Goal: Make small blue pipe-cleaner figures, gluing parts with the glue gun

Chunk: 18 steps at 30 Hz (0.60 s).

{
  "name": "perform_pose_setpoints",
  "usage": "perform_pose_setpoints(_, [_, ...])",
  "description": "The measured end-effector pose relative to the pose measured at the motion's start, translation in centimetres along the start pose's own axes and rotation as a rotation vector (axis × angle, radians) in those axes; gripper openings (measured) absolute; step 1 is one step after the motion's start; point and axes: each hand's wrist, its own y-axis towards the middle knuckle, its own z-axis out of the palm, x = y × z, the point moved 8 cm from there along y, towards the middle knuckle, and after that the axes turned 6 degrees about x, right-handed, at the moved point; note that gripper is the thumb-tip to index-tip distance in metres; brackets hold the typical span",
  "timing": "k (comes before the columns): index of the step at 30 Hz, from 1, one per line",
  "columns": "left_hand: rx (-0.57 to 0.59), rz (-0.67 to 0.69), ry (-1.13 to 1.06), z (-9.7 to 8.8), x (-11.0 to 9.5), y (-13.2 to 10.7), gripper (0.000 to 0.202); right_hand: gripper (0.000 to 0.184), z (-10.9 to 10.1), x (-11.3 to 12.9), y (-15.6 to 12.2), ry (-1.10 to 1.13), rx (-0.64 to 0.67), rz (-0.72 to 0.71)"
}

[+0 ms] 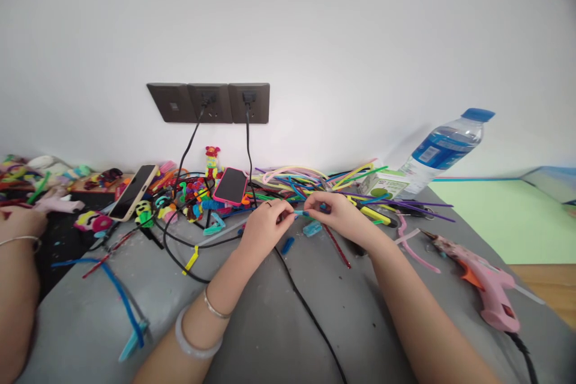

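Between my two hands a short light-blue pipe cleaner [299,213] is held above the grey table. My left hand [267,222] pinches its left end with closed fingers. On the other end, my right hand [332,214] has thumb and fingertips pressed together. Just below the hands lies a folded light-blue pipe cleaner piece [312,228]. A darker blue piece [288,245] rests to its left. A red glittery pipe cleaner [336,246] slants out from under my right hand.
A pink glue gun [483,285] lies at right, near a tilted water bottle [450,147]. Black cords [306,306] cross the table. Behind are a pink-cased phone [231,186] and piled pipe cleaners [297,177]. Another person's hand [20,225] is at far left.
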Motion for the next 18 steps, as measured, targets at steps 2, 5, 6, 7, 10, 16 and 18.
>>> perform_pose_setpoints(2, [0.028, 0.013, -0.077, 0.6, 0.1, 0.1, 0.007, 0.011, -0.9, -0.5, -0.2, 0.014, -0.040, 0.004])
perform_pose_setpoints(5, [0.086, 0.053, -0.043, 1.9, -0.5, 0.1, 0.021, 0.013, -2.0, -1.5, -0.4, 0.070, -0.093, 0.043])
perform_pose_setpoints(6, [0.107, 0.062, -0.014, 2.4, -0.7, 0.1, 0.024, 0.014, -2.3, -1.7, -0.4, 0.088, -0.104, 0.056])
perform_pose_setpoints(7, [0.123, 0.064, 0.014, 2.8, -0.8, 0.1, 0.026, 0.015, -2.5, -1.9, -0.4, 0.100, -0.115, 0.064])
perform_pose_setpoints(10, [0.153, 0.047, 0.071, 3.6, -1.0, 0.1, 0.023, 0.018, -2.4, -2.1, -0.3, 0.142, -0.125, 0.068])
perform_pose_setpoints(16, [0.144, 0.018, 0.112, 3.9, -1.1, 0.1, 0.019, 0.020, -1.3, -2.8, 0.2, 0.220, -0.107, 0.072])
perform_pose_setpoints(18, [0.144, 0.019, 0.106, 4.0, -1.0, 0.0, 0.018, 0.020, -1.4, -3.2, 0.2, 0.213, -0.138, 0.074])
